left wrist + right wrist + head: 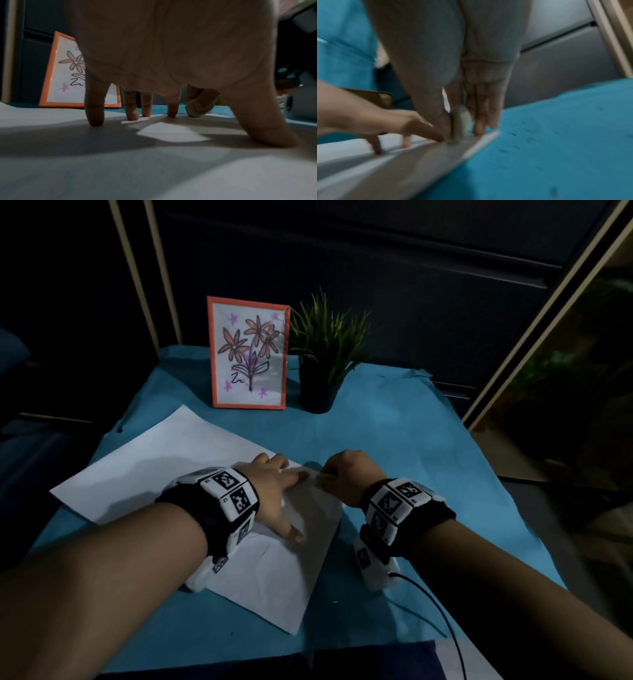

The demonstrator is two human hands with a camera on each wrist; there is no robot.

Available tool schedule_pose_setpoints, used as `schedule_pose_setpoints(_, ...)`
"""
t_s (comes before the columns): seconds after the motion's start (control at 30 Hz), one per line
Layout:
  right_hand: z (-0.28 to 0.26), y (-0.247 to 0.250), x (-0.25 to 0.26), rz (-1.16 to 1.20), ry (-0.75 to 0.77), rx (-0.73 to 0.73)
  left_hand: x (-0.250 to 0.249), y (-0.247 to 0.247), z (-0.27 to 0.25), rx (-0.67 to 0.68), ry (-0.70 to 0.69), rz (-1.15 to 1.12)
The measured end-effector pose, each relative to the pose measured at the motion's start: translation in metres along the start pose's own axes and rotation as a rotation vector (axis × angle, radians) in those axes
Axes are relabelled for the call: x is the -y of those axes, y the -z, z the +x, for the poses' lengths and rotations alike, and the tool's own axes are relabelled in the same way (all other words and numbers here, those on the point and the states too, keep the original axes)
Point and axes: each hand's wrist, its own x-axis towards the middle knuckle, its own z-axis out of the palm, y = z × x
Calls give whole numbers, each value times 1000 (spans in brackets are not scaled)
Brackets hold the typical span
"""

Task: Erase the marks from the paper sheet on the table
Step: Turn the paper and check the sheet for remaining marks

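Note:
A white paper sheet (147, 470) lies at an angle on the blue cloth (404, 436) of the table, and shows as paper (154, 169) and paper (368, 169) in the wrist views. My left hand (277, 491) rests on it with spread, straight fingers (94, 116) pressing it down. My right hand (342, 474) pinches a pale eraser (459, 125) between thumb and fingers, its tip on the paper's right corner. The eraser (197, 109) also shows beyond my left fingertips. A faint pencil line (263, 553) sits near my left wrist.
A framed flower drawing (250, 350) and a small potted plant (323, 350) stand at the back of the table. Dark eraser crumbs (522, 136) dot the cloth right of the sheet. A black cable (442, 614) runs from my right wrist toward the front edge.

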Motion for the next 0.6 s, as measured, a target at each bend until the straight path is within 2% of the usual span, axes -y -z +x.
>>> schedule_pose_setpoints(0.13,-8,-7,3,-101,62,95,-1,3,1,60,24,-19)
schedule_pose_setpoints(0.33,-1,2,1,-74,3,49,-3,5,-2,51,27,4)
schedule_pose_setpoints(0.5,-19,-2,8,-159,18,107,-3,4,-2,38,29,-6)
schedule_pose_setpoints(0.6,-15,3,5,-133,21,101,-4,5,-3,46,31,1)
